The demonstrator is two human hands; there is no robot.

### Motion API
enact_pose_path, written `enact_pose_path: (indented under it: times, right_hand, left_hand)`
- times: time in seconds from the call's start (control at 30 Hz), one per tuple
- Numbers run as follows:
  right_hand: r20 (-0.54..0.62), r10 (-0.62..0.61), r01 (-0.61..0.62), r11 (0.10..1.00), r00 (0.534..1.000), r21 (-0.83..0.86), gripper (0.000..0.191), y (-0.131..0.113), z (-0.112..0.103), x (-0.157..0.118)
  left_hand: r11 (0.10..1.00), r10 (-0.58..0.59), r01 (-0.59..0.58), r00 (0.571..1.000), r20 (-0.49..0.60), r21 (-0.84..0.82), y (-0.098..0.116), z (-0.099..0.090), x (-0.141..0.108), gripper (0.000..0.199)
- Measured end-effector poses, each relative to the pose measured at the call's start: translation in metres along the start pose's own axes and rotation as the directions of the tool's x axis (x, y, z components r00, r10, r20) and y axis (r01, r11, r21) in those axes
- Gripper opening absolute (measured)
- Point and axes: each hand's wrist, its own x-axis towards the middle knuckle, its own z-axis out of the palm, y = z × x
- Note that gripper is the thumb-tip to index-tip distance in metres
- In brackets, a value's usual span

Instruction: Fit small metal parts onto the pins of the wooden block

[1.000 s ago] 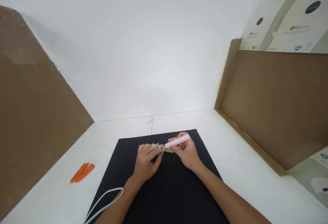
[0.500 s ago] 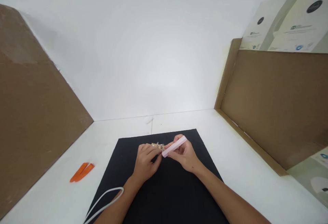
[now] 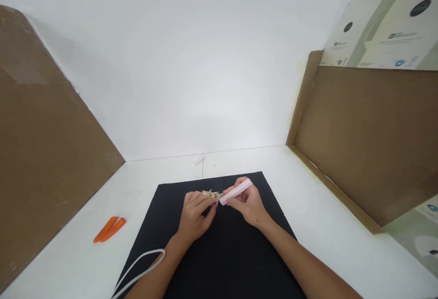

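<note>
Now, in the head view, both hands work over the black mat (image 3: 226, 262), near its far edge. The left hand (image 3: 195, 214) is narrow and holds the strip (image 3: 213, 195), with fingers lying over it and the thumb at its near side. Small metal bits (image 3: 216, 196) sit on the strip. The right hand (image 3: 249, 203) pinches the pink stick (image 3: 236, 191) between thumb and fingers. This stick is slanted: its lower end is just beside the strip's right end, and its upper end points toward the mat's far right corner. Whether stick and strip touch, I cannot tell. Two orange pieces (image 3: 113, 229) lie side by side on the white worktop (image 3: 325, 226), left of the mat's left edge. A white cable (image 3: 153, 251) loops across the left forearm, by the mat's near left corner.
</note>
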Motion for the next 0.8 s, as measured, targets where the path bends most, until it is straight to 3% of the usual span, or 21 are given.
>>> enact_pose_path:
  times: [0.23,0.63,0.8]
  right_hand:
    - [0.062,-0.007,0.007,1.0,0.998,0.002,0.045,-0.0014,0.0006,-0.0023]
    - [-0.123,-0.015,0.011,0.999,0.992,-0.033,0.048,0.0001,0.0,0.0037]
    - [-0.043,-0.017,0.016,1.0,0.999,-0.02,0.048,-0.0006,-0.001,0.0011]
  left_hand:
    - [1.0,-0.002,0.002,1.0,0.006,-0.004,0.0014,-0.0012,0.0002,0.014]
    - [1.0,0.001,-0.001,1.0,0.008,-0.004,0.0009,-0.0007,0.0001,0.014]
    - [1.0,-0.007,0.007,1.0,0.009,-0.009,0.001,-0.0007,-0.0005,0.014]
